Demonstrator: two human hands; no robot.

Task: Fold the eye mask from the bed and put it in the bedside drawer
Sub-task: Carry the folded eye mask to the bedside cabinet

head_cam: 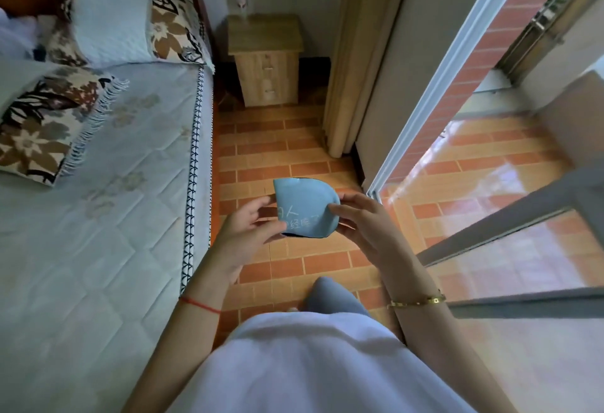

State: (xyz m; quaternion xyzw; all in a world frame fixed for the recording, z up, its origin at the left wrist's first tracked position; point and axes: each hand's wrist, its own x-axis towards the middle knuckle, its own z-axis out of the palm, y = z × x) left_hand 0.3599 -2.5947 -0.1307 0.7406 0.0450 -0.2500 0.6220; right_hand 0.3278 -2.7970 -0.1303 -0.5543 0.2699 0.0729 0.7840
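A light blue eye mask [304, 201] with white lettering and a dark underside is folded in half and held in the air over the tiled floor, right of the bed. My left hand [246, 233] pinches its lower left edge. My right hand [362, 219] grips its right edge. The wooden bedside cabinet [266, 59] stands far ahead against the wall, beside the head of the bed, and its three drawers are shut.
The bed [98, 216] with a pale quilted mattress fills the left side, with a white pillow [111, 20] and floral cushions at its head. A beige curtain [356, 53] and a sliding glass door [457, 85] stand on the right. Orange brick-pattern floor runs between bed and door toward the cabinet.
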